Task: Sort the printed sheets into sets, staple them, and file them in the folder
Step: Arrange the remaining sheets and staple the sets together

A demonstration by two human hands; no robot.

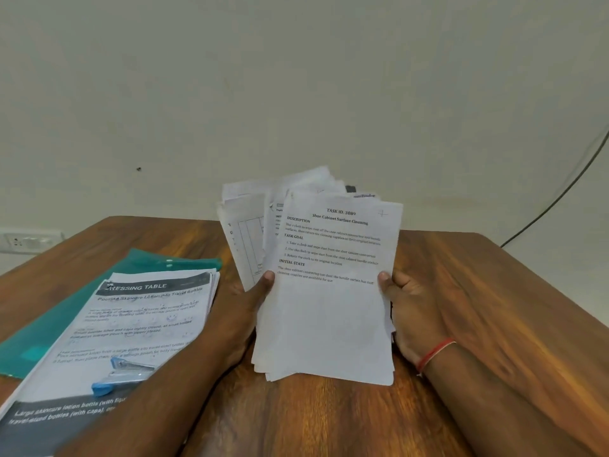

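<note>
A plain office or study corner: a wooden counter [478, 291] against a bare pale wall [296, 77], printed sheets [329, 291], a green folder [49, 324], a blue stapler [122, 377], a wall socket [29, 240].

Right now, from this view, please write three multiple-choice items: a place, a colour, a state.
1. Where is the stapler? A in a drawer; B on the left pile of sheets; C on the floor.
2. The folder is: A red; B teal; C yellow.
3. The front stack is: A gripped by left hand and right hand; B lying flat; C rolled up.
Answers: B, it rests on printed paper; B, teal shows beneath the pile; A, a thumb presses each side.
</note>
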